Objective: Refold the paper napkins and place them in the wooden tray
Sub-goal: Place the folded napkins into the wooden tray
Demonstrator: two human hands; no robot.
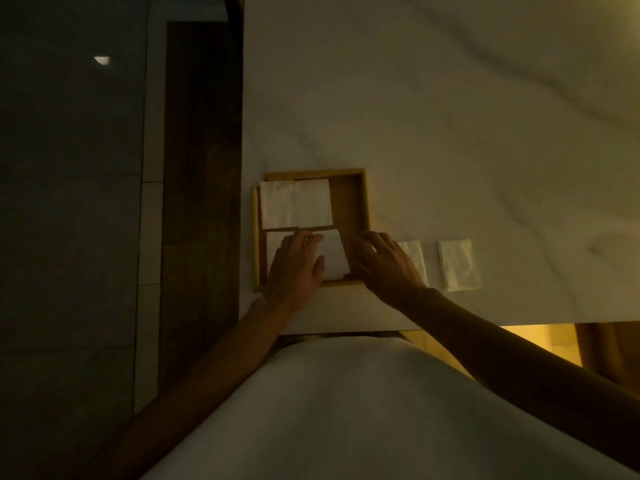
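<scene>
The wooden tray (349,174) sits at the near left corner of the marble counter (450,116), holding two folded napkins (295,203) side by side against its far left walls and a third napkin (333,252) along its near wall. The left hand (294,265) lies flat on that third napkin with fingers extended and loosely spread, pressing rather than gripping, while the right hand (381,261) hovers over the tray's near right corner, fingers spread and holding nothing. Two further folded napkins (458,265) lie on the counter just right of the tray near the front edge, the closer one partly hidden by the right hand.
</scene>
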